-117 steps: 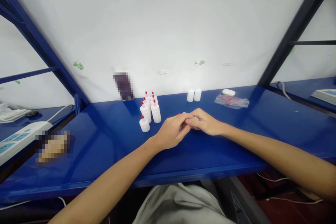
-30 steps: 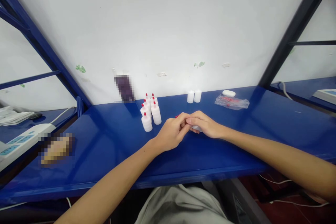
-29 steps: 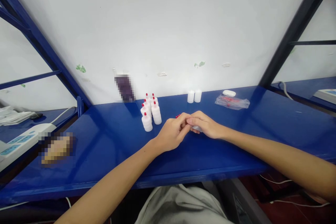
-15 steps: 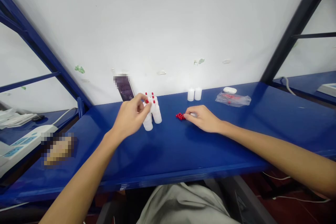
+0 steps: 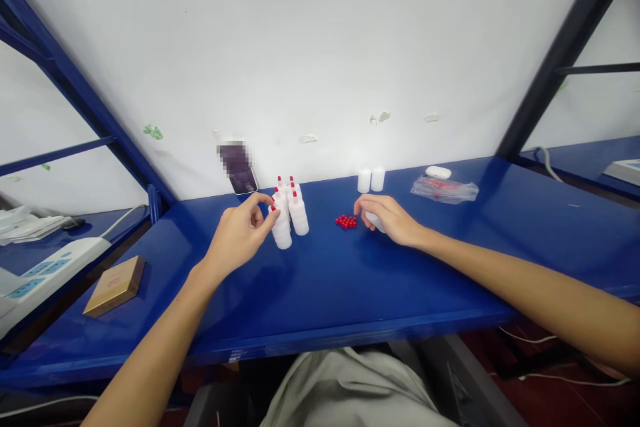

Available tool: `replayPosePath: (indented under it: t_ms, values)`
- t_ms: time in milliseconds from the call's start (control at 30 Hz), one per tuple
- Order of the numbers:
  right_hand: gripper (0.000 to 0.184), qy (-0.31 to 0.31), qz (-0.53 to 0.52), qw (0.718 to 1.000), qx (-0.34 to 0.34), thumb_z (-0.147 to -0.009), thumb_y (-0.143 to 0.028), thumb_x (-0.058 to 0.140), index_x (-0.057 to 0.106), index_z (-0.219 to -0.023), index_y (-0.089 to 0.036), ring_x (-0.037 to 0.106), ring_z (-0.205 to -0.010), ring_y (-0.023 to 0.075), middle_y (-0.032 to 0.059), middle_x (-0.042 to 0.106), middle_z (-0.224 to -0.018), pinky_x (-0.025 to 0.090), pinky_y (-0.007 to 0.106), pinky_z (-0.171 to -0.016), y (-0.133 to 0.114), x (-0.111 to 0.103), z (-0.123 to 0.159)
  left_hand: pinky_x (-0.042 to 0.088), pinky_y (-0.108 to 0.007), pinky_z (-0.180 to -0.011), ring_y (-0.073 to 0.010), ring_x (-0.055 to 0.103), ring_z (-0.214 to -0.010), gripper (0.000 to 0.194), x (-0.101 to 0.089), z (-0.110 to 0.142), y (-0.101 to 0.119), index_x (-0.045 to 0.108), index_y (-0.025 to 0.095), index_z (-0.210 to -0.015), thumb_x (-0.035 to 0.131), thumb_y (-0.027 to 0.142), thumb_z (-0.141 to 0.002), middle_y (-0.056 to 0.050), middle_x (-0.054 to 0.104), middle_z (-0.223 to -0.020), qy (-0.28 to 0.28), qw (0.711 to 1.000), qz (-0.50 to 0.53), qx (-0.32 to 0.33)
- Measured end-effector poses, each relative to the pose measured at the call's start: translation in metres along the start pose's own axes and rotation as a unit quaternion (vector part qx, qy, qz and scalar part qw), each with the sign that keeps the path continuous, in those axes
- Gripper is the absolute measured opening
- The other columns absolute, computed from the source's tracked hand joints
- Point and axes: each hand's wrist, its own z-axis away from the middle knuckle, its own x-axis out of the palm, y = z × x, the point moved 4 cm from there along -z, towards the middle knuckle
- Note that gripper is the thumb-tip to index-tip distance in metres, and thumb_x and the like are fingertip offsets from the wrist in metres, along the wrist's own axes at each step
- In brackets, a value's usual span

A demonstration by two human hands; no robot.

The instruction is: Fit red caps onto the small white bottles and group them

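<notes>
My left hand point(image 5: 244, 225) is at the front left of a cluster of white squeeze bottles point(image 5: 299, 219) with pointed red tips. Its thumb and index finger close around a small red cap point(image 5: 273, 209) at the top of the nearest bottle point(image 5: 283, 235). My right hand point(image 5: 393, 219) curls around a white bottle point(image 5: 374, 220), mostly hidden by the palm and fingers. Just left of those fingers lies a small pile of loose red caps point(image 5: 346, 221) on the blue table.
Two white bottles point(image 5: 364, 181) stand near the wall. Further right are a clear plastic bag point(image 5: 445, 189) with red pieces inside and a white rounded case point(image 5: 438, 172). A phone point(image 5: 243, 177) leans on the wall. A gold box point(image 5: 115, 285) sits left, beside a power strip point(image 5: 50, 273).
My left hand has lowered the red cap slightly left and down onto the front bottle. My right fingers have drawn back from the loose caps, showing more of the white bottle.
</notes>
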Motion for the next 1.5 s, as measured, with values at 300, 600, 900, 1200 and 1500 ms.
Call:
replayPosePath:
  t_ms: [300, 600, 900, 1200, 1500]
  values:
    - [0.028, -0.012, -0.012, 1.0, 0.008, -0.094, -0.035, 0.042, 0.059, -0.079, -0.017, 0.054, -0.059, 0.0141, -0.0008, 0.055, -0.062, 0.042, 0.026, -0.058, 0.0, 0.002, -0.001, 0.031, -0.026, -0.056, -0.0133, 0.051, -0.055, 0.029, -0.004, -0.003, 0.001, 0.059, 0.022, -0.098, 0.045, 0.047, -0.093, 0.005, 0.055, -0.06, -0.016, 0.999, -0.046, 0.013]
    - [0.029, -0.02, 0.015, 1.0, 0.012, -0.093, -0.035, 0.042, 0.059, -0.078, -0.017, 0.053, -0.059, 0.0137, -0.0009, 0.054, -0.062, 0.042, 0.026, -0.059, -0.004, 0.002, 0.0, 0.032, -0.025, -0.056, -0.0131, 0.051, -0.054, 0.028, -0.003, 0.0, -0.001, 0.058, 0.021, -0.098, 0.045, 0.046, -0.094, 0.005, 0.055, -0.06, -0.024, 0.998, -0.058, 0.024]
    - [0.031, -0.018, 0.021, 1.0, 0.012, -0.093, -0.039, 0.043, 0.06, -0.079, -0.017, 0.054, -0.058, 0.0141, -0.0009, 0.056, -0.061, 0.042, 0.026, -0.059, 0.0, 0.001, -0.002, 0.038, -0.024, -0.059, -0.0125, 0.054, -0.055, 0.024, 0.017, 0.015, 0.044, 0.058, 0.021, -0.108, 0.042, 0.035, -0.096, 0.003, 0.056, -0.061, 0.036, 0.99, -0.057, 0.125]
    - [0.033, -0.027, 0.044, 0.999, 0.015, -0.094, -0.042, 0.042, 0.059, -0.08, -0.017, 0.054, -0.054, 0.0133, -0.0016, 0.056, -0.06, 0.043, 0.026, -0.058, -0.001, 0.001, 0.0, 0.05, -0.037, -0.072, -0.0282, 0.067, -0.087, 0.029, 0.108, -0.019, 0.078, 0.053, 0.011, -0.119, 0.036, 0.019, -0.097, -0.016, 0.065, -0.102, -0.193, 0.95, -0.216, 0.12]
    - [0.037, -0.038, -0.019, 0.999, 0.006, -0.094, -0.045, 0.042, 0.06, -0.08, -0.016, 0.054, -0.057, 0.0135, 0.0004, 0.056, -0.063, 0.043, 0.025, -0.056, -0.002, 0.004, 0.0, 0.047, -0.031, -0.068, -0.0226, 0.066, -0.08, 0.021, 0.111, -0.022, 0.074, 0.056, 0.017, -0.106, 0.038, 0.025, -0.098, -0.009, 0.066, -0.09, -0.115, 0.977, -0.12, 0.133]
